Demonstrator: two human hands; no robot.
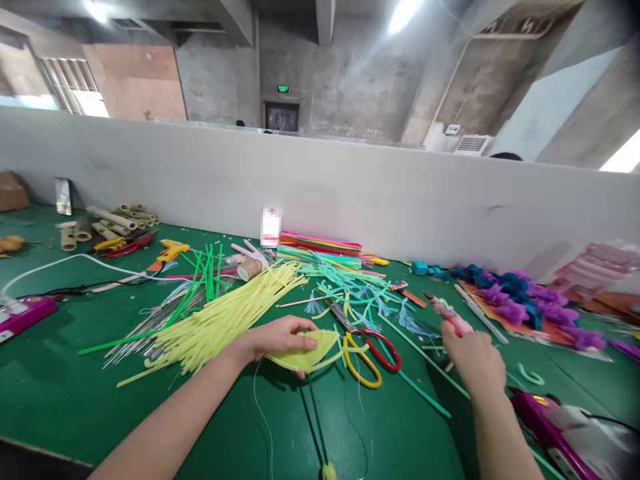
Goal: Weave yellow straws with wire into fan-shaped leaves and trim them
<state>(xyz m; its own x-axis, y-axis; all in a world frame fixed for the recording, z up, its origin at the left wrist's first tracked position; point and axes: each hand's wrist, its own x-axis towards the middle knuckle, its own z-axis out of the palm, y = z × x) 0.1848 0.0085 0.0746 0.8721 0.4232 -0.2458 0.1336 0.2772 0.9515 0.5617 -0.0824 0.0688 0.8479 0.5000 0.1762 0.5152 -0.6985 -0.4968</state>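
My left hand (287, 343) is closed around a yellow leaf-shaped piece (320, 351) made of fuzzy pipe cleaners, thumb on top. From beneath it hang thin threads and dark cords, with a small yellow ball (329, 472) at the bottom. My right hand (475, 360) grips a pink glue gun (450, 313), its dark tip pointing up and to the left. Between the hands lie scissors (363, 340) with one red and one yellow handle loop. A thick bundle of yellow pipe cleaners (225, 313) spreads beside my left forearm.
Teal pipe cleaners (345, 273) and blue tassels (383, 303) litter the middle. Further left are a yellow glue gun (173, 251), pliers (130, 245) and bamboo tubes (117, 219). Purple flowers (513, 310) and a purple power strip (545, 413) sit right. A white partition (320, 180) stands behind.
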